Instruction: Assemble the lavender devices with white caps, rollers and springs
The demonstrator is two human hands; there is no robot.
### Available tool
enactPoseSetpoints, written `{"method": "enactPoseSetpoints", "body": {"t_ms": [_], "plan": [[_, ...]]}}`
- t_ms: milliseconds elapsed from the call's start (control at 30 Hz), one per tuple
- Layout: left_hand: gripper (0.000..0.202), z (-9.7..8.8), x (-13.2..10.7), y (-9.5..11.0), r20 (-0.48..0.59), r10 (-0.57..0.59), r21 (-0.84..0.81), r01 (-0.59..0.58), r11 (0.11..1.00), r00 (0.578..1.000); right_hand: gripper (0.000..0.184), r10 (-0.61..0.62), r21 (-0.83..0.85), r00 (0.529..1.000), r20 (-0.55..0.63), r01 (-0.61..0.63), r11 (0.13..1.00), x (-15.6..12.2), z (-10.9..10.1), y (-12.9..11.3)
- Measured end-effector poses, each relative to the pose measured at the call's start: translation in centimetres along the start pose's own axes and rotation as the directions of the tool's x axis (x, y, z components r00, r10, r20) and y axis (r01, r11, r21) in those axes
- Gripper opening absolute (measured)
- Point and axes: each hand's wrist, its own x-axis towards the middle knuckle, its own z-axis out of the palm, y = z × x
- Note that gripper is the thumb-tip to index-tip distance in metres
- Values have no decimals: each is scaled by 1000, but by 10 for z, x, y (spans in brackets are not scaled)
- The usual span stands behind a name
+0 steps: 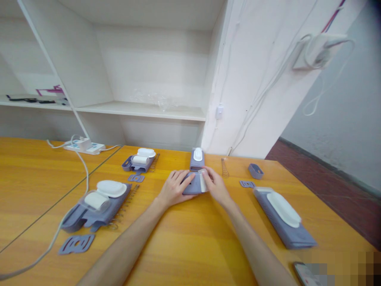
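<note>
A purple plastic housing (194, 186) lies on the wooden table (184, 238) in front of me, with a white strip at its right end. My left hand (174, 187) rests on the housing's left side, fingers curled over it. My right hand (214, 184) grips the right end, fingertips pinched around the white strip (203, 181). Just behind the hands stands a small purple part with a white cap (197, 158).
A purple unit with a white oval cover (284, 216) lies at right, another assembly (97, 204) at left, a smaller one (139, 162) behind it. Flat purple plates (76, 243), springs (224, 167), a small purple tray (256, 171) are scattered. A power strip (85, 146) with cable lies left. A phone (305, 274) sits at the near edge.
</note>
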Motion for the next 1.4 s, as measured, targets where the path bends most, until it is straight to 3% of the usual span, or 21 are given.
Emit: {"method": "enactPoseSetpoints", "body": {"t_ms": [133,367,567,767,1167,1400], "plan": [[65,3,-1,2,13,-7,5,7,1000,1000,35,-103,-143,987,-120,85,986,-9,17,4],[66,3,2,5,9,-32,2,32,999,999,34,-75,-149,963,-258,37,988,-13,18,5],[65,2,2,4,39,-29,-2,29,1000,999,34,-71,-131,979,-191,47,990,-12,20,5],[66,2,3,5,33,-55,-5,55,998,998,33,-27,-88,963,-269,3,996,-11,18,7],[67,0,2,4,-19,-50,-31,49,998,999,32,-60,-98,965,-256,36,995,-17,29,5],[68,2,3,5,-27,-54,-33,53,998,998,34,-93,-143,930,-355,44,989,-18,27,5]]}}
